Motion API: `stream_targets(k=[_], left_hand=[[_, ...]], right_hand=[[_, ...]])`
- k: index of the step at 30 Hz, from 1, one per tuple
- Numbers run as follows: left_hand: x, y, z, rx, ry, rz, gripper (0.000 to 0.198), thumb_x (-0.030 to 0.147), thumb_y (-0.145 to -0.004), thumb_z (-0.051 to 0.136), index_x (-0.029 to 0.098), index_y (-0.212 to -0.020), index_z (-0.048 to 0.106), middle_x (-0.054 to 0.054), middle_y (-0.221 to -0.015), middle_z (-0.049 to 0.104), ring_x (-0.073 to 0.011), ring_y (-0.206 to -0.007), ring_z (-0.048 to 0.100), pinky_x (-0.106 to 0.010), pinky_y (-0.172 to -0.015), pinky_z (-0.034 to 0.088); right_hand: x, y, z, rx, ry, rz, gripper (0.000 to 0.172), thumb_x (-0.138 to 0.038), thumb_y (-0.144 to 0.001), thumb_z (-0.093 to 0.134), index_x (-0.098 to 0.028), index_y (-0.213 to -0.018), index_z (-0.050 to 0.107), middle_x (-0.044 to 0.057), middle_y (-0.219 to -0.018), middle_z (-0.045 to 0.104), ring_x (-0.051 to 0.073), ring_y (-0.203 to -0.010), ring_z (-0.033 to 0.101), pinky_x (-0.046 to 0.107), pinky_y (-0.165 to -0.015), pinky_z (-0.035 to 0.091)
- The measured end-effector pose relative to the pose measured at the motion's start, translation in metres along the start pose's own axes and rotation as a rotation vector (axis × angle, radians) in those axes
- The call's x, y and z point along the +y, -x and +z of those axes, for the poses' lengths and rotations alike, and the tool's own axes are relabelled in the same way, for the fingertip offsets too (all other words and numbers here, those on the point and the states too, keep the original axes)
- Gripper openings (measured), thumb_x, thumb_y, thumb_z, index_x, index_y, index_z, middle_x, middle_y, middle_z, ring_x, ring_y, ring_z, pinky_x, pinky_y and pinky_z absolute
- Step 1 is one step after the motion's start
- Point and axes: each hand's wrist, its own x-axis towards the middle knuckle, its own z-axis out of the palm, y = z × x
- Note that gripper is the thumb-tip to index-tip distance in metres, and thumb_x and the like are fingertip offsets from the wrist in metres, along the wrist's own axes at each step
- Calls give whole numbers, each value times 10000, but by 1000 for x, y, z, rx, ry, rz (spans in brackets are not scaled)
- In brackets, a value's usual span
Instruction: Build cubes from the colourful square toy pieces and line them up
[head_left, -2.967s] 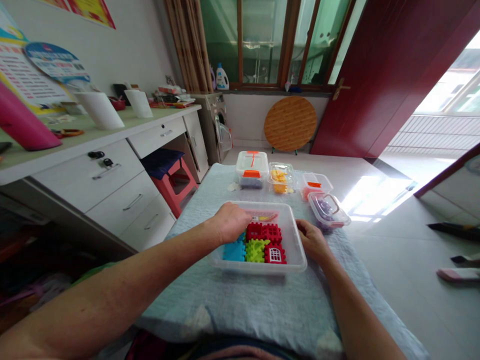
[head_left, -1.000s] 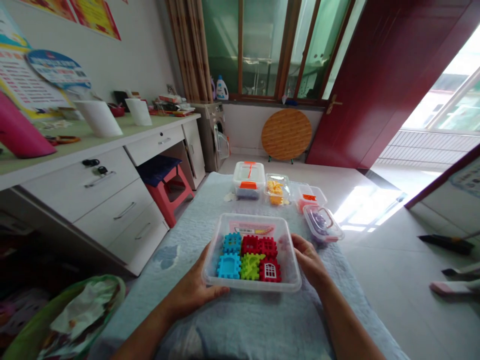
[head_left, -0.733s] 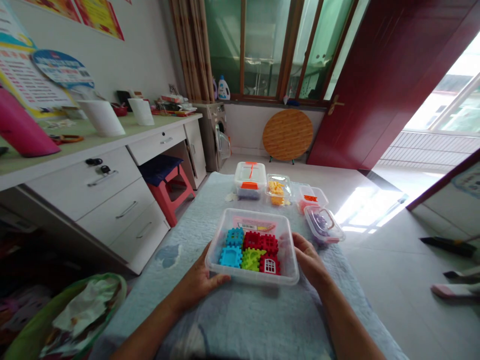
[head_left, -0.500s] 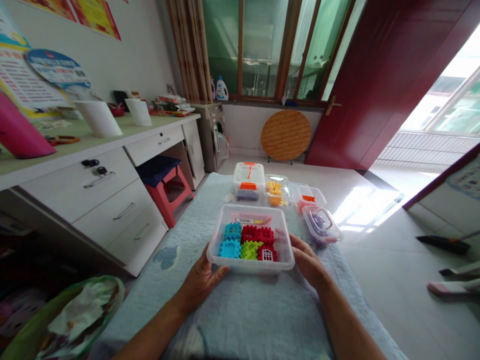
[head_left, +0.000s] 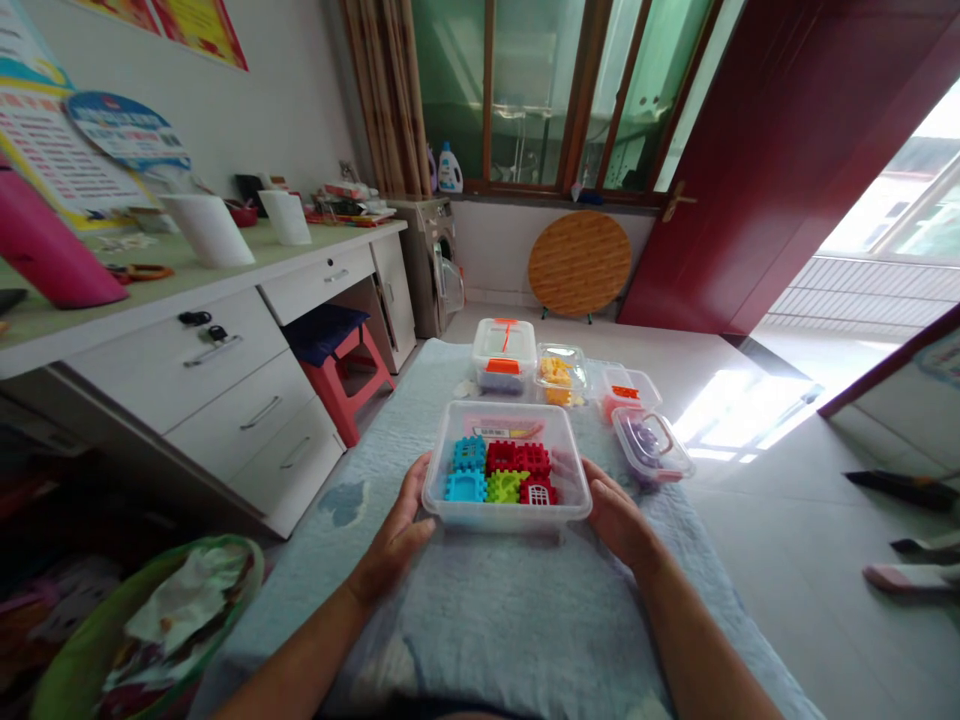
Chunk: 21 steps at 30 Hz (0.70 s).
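Observation:
A clear plastic box without a lid stands on the cloth in front of me. Blue, red and lime-green toy building blocks lie inside it, with a pink printed label behind them. My left hand grips the box's left side, thumb toward the front corner. On the opposite side my right hand holds the box wall, its fingertips partly hidden behind it.
Beyond the box stand a lidded container with orange clips, a clear container of yellow pieces, a container with orange-red pieces and a lidded purple-filled one. A desk and waste basket are at left.
The view has shifted slightly, moving the whole scene a little right and up. My left thumb has slid back from the box's front edge toward its corner. The blocks lie as before.

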Motion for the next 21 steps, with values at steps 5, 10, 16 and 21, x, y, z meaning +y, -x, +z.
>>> stream_targets(k=[5,10,16,21], left_hand=[[12,-12,-2,120,168,-109,639,545,-943,299,139,-1432,362,-140,-1443,472,-284,-1319,451,-430,-1090,370],[26,-25,7,55,226,-172,737,661,-924,202,159,-1428,393,-141,-1300,607,-286,-1261,516,-471,-1054,408],[34,-19,15,-62,245,-174,808,740,-869,236,227,-1489,311,-106,-1325,599,-281,-1317,464,-493,-1101,350],[38,-7,-5,-230,409,-172,938,636,-751,634,266,-1517,239,-104,-1484,443,-343,-1378,368,-492,-1132,289]], right_hand=[[4,-1,-3,4,-2,4,638,-613,-777,546,-233,-1289,558,122,-1222,661,306,-1152,597,455,-947,474],[6,-1,-6,-47,-37,17,643,-598,-744,617,-252,-1283,561,111,-1235,657,303,-1156,596,460,-966,458],[5,1,-5,-66,-81,40,679,-576,-702,707,-263,-1286,557,111,-1296,612,314,-1212,551,468,-998,428],[6,0,2,-75,-98,5,941,-576,-588,811,-321,-1402,414,102,-1426,480,323,-1290,467,490,-1034,387]])
